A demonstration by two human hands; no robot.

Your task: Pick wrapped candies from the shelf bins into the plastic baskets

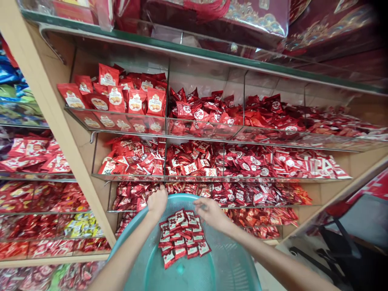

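A teal plastic basket (182, 197) with perforated sides is right in front of me, below the shelves. Inside it lies a pile of small red and white packets (182, 236). My left hand (157, 201) is closed at the basket's back left rim, by the shelf edge; what its fingers hold, if anything, is hidden. Over the back right of the basket is my right hand (210, 213), its fingers curled and slightly apart near the packets, with nothing visible in them. Red packets in a lower shelf bin (247, 193) lie just beyond both hands.
Glass-fronted shelves (194, 178) hold many red packets in divided bins. White-labelled packets (136, 101) fill the upper left bin. A wooden upright (65, 121) separates more shelves at the left. Large dark red boxes (257, 18) stand on top. A black chair-like object (345, 250) is at lower right.
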